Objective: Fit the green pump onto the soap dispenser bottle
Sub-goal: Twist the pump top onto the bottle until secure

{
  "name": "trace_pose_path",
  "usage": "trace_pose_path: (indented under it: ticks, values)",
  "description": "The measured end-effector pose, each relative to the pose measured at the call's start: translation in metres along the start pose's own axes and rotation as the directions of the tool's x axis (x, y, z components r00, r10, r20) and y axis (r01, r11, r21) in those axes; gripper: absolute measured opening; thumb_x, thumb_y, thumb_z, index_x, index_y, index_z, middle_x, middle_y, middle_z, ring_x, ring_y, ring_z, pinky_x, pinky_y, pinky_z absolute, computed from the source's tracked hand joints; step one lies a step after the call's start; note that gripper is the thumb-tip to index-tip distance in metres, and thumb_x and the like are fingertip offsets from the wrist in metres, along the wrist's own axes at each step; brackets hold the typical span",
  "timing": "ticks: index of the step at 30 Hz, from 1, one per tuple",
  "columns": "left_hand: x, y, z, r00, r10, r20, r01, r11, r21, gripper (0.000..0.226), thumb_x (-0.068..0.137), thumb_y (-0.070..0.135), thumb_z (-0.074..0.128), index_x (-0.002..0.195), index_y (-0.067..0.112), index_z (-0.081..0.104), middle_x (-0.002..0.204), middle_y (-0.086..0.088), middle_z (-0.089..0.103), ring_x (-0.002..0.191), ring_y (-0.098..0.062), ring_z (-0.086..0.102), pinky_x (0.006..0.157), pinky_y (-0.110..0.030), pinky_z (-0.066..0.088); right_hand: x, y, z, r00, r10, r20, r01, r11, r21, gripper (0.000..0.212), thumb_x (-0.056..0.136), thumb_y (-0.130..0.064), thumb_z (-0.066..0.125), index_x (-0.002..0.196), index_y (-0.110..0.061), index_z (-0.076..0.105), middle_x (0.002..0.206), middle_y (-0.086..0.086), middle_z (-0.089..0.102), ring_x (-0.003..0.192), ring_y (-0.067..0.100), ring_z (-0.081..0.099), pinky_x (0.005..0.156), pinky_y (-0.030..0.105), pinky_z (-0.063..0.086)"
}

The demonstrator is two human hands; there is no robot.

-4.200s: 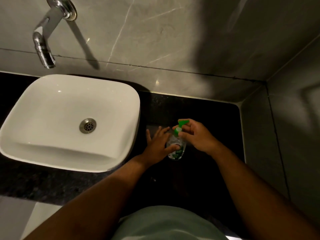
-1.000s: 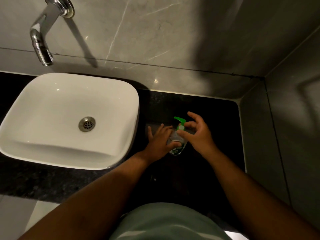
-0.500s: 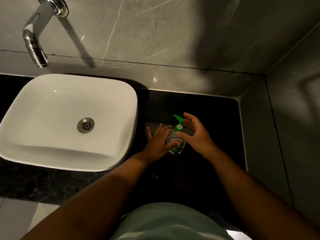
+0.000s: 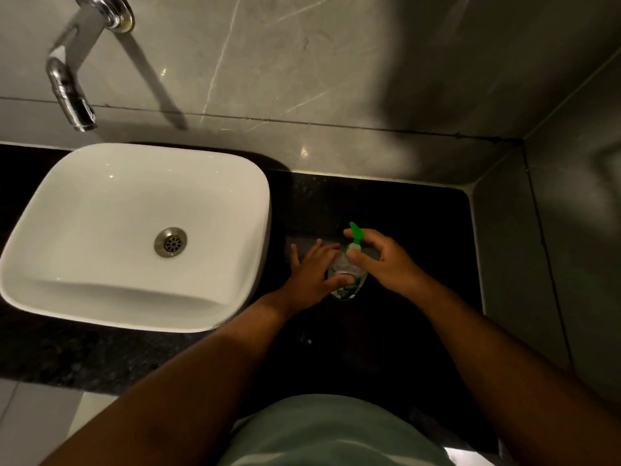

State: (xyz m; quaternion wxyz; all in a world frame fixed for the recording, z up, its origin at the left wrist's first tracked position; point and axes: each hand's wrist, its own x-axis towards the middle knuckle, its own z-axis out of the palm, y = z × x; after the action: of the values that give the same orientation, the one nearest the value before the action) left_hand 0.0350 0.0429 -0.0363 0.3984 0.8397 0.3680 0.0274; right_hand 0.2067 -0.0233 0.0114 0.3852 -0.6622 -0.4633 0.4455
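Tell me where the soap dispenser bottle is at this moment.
In the head view, the soap dispenser bottle stands on the black counter, right of the white basin, between the left hand and right hand.

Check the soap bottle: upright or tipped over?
Upright. The soap bottle stands on the black counter, green pump on top, left hand bracing it, right hand at the pump.

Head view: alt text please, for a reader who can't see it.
Seen from above, a left hand steadies a clear soap bottle on a black counter while the right hand grips the green pump at its neck. A white basin sits to the left under a chrome wall tap.
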Motion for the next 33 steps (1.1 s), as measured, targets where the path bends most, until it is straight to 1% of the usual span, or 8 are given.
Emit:
trace_pose_path:
  ticks: [4,6,10,15,18,21,25,33]
  values:
    - [0.002,-0.002,-0.004,0.999,0.011,0.053,-0.009,0.999,-0.046,0.071,0.083,0.065,0.05,0.143,0.029,0.035,0.153,0.008,0.03,0.145,-0.014,0.002,0.104,-0.057,-0.025,0.01,-0.006,-0.016,0.969,-0.025,0.245,0.053,0.993,-0.108,0.04,0.091,-0.018,0.064,0.129,-0.012,0.059,0.135,-0.001,0.051,0.119,-0.001,0.047,0.088,0.001,0.038]
    - [0.003,-0.005,-0.004,0.998,0.01,0.063,-0.005,0.997,-0.075,0.068,0.084,0.062,0.053,0.143,0.034,0.033,0.154,0.009,0.028,0.144,-0.014,0.001,0.103,-0.053,-0.027,0.015,-0.008,-0.023,0.944,-0.007,0.331,0.061,0.986,-0.153,0.04,0.09,-0.022,0.064,0.13,-0.016,0.059,0.14,-0.002,0.048,0.127,0.004,0.043,0.094,0.008,0.036]
    - [0.004,-0.012,0.0,0.997,0.024,0.076,-0.013,0.99,-0.143,0.068,0.079,0.076,0.047,0.136,0.065,0.013,0.148,0.023,0.022,0.139,-0.004,-0.005,0.099,-0.043,-0.03,0.024,-0.007,-0.024,0.93,-0.025,0.367,0.073,0.99,-0.119,0.034,0.089,-0.019,0.065,0.123,-0.012,0.063,0.139,0.0,0.052,0.126,0.006,0.048,0.097,0.012,0.04]
    - [0.006,-0.022,0.01,1.0,-0.01,0.019,0.014,0.975,-0.223,0.061,0.077,0.079,0.048,0.129,0.074,0.016,0.145,0.03,0.021,0.137,0.001,-0.005,0.098,-0.043,-0.031,0.019,0.0,-0.006,0.976,-0.039,0.216,0.049,0.998,-0.042,0.032,0.089,-0.016,0.065,0.121,-0.009,0.063,0.127,-0.002,0.06,0.107,-0.011,0.057,0.086,0.01,0.049]
    - [0.004,-0.021,0.016,0.998,-0.054,-0.033,0.045,0.974,-0.224,0.054,0.077,0.077,0.051,0.125,0.072,0.025,0.137,0.031,0.027,0.135,0.004,-0.001,0.101,-0.045,-0.028,0.008,0.003,0.006,0.996,-0.071,0.055,0.074,0.995,-0.066,0.032,0.089,-0.015,0.067,0.12,-0.006,0.064,0.12,0.001,0.064,0.106,0.002,0.062,0.097,0.033,0.051]
    - [0.0,-0.016,0.021,0.991,-0.076,-0.11,0.053,0.978,-0.2,0.051,0.079,0.069,0.054,0.126,0.06,0.036,0.137,0.027,0.035,0.131,0.007,0.003,0.102,-0.045,-0.028,-0.002,0.005,0.016,0.99,-0.125,-0.072,0.113,0.982,-0.148,0.028,0.088,-0.018,0.067,0.114,-0.008,0.067,0.109,-0.002,0.067,0.104,0.015,0.063,0.106,0.046,0.041]
    - [-0.004,-0.006,0.022,0.977,-0.066,-0.201,0.046,0.994,-0.103,0.061,0.078,0.064,0.053,0.131,0.035,0.049,0.146,0.011,0.039,0.138,-0.002,0.006,0.103,-0.048,-0.025,-0.011,0.008,0.028,0.97,-0.13,-0.203,0.059,0.945,-0.322,0.031,0.089,-0.029,0.066,0.111,-0.008,0.069,0.114,0.013,0.071,0.11,0.029,0.063,0.111,0.039,0.03]
    - [-0.005,-0.006,0.018,0.978,-0.051,-0.203,0.041,0.998,-0.05,0.058,0.08,0.058,0.056,0.13,0.029,0.052,0.149,0.005,0.037,0.145,-0.018,0.009,0.104,-0.057,-0.022,-0.022,0.0,0.042,0.921,-0.136,-0.364,-0.014,0.924,-0.383,0.043,0.087,-0.042,0.061,0.108,-0.006,0.071,0.107,0.016,0.073,0.105,0.033,0.064,0.108,0.043,0.038]
